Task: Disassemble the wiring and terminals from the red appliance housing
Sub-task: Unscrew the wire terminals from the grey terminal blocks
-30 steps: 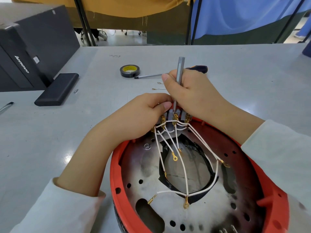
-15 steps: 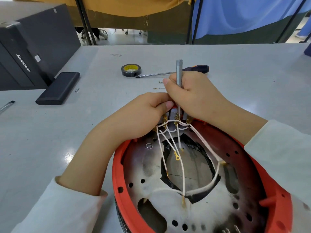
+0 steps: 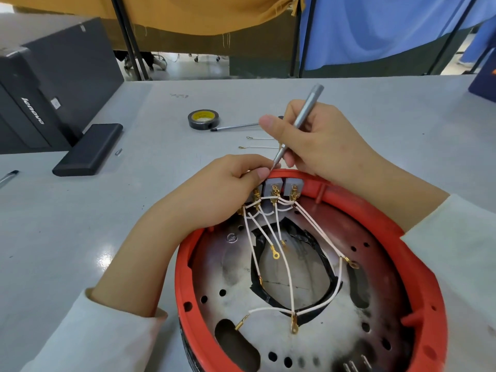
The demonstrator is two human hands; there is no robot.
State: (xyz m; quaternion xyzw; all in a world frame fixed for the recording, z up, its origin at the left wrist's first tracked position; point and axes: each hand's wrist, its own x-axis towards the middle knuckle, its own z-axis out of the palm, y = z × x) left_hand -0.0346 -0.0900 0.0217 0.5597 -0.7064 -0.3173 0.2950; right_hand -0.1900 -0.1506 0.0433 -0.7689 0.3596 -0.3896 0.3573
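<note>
The red housing [image 3: 418, 253] fills the lower right of the frame, open side up on the grey tabletop [image 3: 112, 210], with its perforated metal plate [image 3: 236, 267] showing inside. At the housing's far rim, in the middle of the frame, sit grey terminal blocks [image 3: 284, 185] with brass terminals [image 3: 275, 193] below them. White wires [image 3: 288, 272] fan from those terminals down across the plate toward the bottom of the frame, several ending in loose brass ring lugs [image 3: 275, 255].

The left hand [image 3: 214, 194] rests at the leftmost block, its thumb and fingers curled together at the rim just where the screwdriver tip meets them; whether they pinch a terminal or a wire there is hidden. The right hand [image 3: 319, 140] is clamped on a slim silver screwdriver [image 3: 298, 122], held like a pen. The tool's long axis slants from the upper right down to the lower left, its tip touching or just beside the left fingertips, above the left end of the block row.

The terminals lie directly below and slightly right of the tip, so the left hand is nearer them; the next move likely calls for bringing the tip down onto a terminal screw.

Beyond, two freed wires [image 3: 261, 143] lie on the tabletop, with a tape roll [image 3: 203, 119], a second screwdriver [image 3: 236, 126], a black slab [image 3: 88, 149] and a black computer case [image 3: 48, 84] toward the upper left.
</note>
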